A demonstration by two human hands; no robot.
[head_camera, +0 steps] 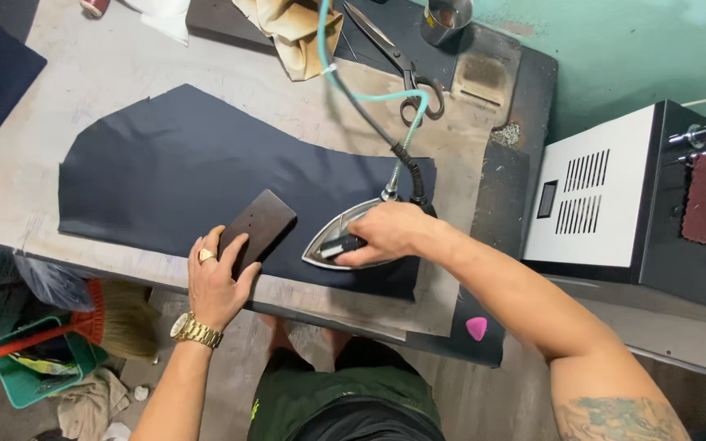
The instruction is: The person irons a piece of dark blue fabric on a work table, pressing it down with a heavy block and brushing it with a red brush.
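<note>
Right hand (387, 233) was closed around the dark handle of a steam iron (343, 237), fingers wrapped, thumb side toward the body; the iron's metal soleplate sat flat on a piece of dark navy fabric (165, 163), nose pointing toward the left hand. Left hand (218, 282) lay over the near end of a dark brown wooden block (259, 224), fingers loosely curled on it, thumb alongside its right edge, pressing rather than pinching; the block rested tilted on the fabric just beside the iron, not touching it as far as could be seen. That hand wore a gold ring, with a gold watch (194, 331) on the wrist. The fabric lay spread on a worn grey ironing table (124, 57), its near edge close to the table's front edge. A teal cord (328, 49) with a black hose ran from the iron's rear up across the table. Scissors (402, 61) lay at the far side near a metal cup (445, 18) and a tan cloth (296, 28). A pink chalk piece (476, 328) sat on the table's near right corner. A white and black machine box (606, 204) stood to the right. A broom (83, 322) and a green bin (34, 376) were on the floor at left.
</note>
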